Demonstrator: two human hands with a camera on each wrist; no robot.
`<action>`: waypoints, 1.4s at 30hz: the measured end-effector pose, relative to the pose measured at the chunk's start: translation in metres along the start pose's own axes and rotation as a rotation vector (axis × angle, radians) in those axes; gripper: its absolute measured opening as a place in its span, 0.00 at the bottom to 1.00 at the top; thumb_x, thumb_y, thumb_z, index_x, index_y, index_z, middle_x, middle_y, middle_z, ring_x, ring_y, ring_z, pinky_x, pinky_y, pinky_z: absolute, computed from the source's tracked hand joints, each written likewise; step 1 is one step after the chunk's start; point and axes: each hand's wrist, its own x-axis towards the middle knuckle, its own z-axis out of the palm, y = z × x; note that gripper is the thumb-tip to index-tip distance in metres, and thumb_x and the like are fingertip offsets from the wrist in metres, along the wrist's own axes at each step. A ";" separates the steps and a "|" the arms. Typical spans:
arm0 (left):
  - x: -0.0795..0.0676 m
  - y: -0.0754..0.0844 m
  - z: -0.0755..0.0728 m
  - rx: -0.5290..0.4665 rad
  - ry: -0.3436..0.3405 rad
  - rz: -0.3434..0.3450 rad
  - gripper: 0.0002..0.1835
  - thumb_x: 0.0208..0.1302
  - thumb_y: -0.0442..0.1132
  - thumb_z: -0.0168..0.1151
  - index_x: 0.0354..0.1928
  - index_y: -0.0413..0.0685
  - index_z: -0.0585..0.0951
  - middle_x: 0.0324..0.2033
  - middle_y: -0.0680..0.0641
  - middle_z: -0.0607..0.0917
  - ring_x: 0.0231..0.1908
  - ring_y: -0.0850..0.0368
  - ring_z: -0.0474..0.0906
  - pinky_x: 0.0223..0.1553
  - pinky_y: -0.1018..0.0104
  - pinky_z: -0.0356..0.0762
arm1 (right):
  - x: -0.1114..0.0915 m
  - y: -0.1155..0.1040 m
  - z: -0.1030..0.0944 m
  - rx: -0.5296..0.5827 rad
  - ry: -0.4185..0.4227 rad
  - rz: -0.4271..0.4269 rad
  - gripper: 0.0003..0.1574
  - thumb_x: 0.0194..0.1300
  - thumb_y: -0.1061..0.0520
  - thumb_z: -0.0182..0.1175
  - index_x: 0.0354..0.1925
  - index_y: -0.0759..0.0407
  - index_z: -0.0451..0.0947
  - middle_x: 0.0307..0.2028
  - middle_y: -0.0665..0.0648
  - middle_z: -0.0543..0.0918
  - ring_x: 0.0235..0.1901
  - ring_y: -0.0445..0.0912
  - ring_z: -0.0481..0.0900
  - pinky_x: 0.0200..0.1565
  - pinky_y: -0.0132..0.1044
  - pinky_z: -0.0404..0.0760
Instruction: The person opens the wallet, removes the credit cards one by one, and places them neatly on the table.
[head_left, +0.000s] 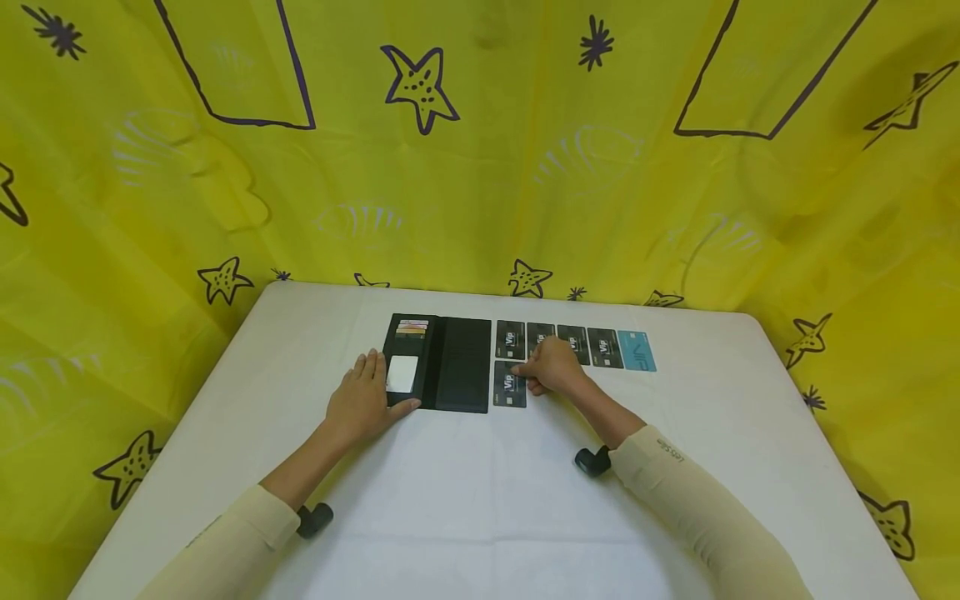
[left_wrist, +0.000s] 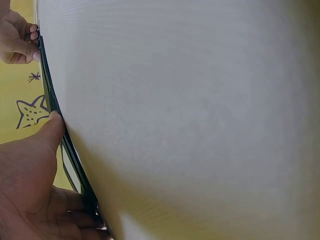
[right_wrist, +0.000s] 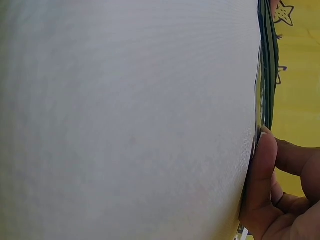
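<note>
A black wallet (head_left: 463, 367) lies spread wide on the table, with several cards (head_left: 412, 327) in its upper left slots and a white card (head_left: 402, 374) below them. My left hand (head_left: 362, 398) rests along the wallet's left side, fingers extended and thumb at its bottom edge. With thumb and forefinger, my right hand (head_left: 553, 364) pinches the upper right edge of a black "Vip" card (head_left: 508, 393), just right of the wallet. In the right wrist view, the right thumb and fingers (right_wrist: 265, 165) meet at the card's edge, low against the table.
Above that card runs a row of several black "Vip" cards (head_left: 604, 348), one partly behind my right hand, ending in a blue VIP card (head_left: 637, 351). They lie on a white-covered table (head_left: 480, 500). A yellow patterned curtain (head_left: 480, 183) hangs behind and around it.
</note>
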 end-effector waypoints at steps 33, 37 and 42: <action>0.000 -0.001 0.003 -0.009 -0.013 -0.007 0.57 0.69 0.64 0.65 0.76 0.20 0.55 0.76 0.23 0.57 0.77 0.27 0.53 0.75 0.38 0.55 | -0.003 0.005 -0.005 0.091 -0.040 -0.018 0.21 0.65 0.60 0.75 0.20 0.64 0.78 0.17 0.57 0.81 0.15 0.45 0.81 0.21 0.34 0.83; 0.000 -0.001 0.003 -0.005 -0.015 -0.009 0.57 0.70 0.64 0.65 0.76 0.20 0.55 0.76 0.23 0.57 0.77 0.27 0.53 0.75 0.38 0.55 | -0.004 0.001 -0.008 0.059 -0.071 -0.087 0.26 0.67 0.57 0.74 0.17 0.60 0.74 0.14 0.55 0.76 0.15 0.45 0.75 0.22 0.33 0.74; -0.001 0.000 0.000 -0.019 -0.007 -0.009 0.57 0.69 0.63 0.66 0.76 0.20 0.56 0.76 0.23 0.57 0.77 0.27 0.53 0.75 0.38 0.55 | 0.003 -0.011 -0.008 0.019 -0.030 -0.209 0.15 0.69 0.56 0.72 0.27 0.62 0.83 0.21 0.54 0.80 0.22 0.45 0.74 0.26 0.34 0.71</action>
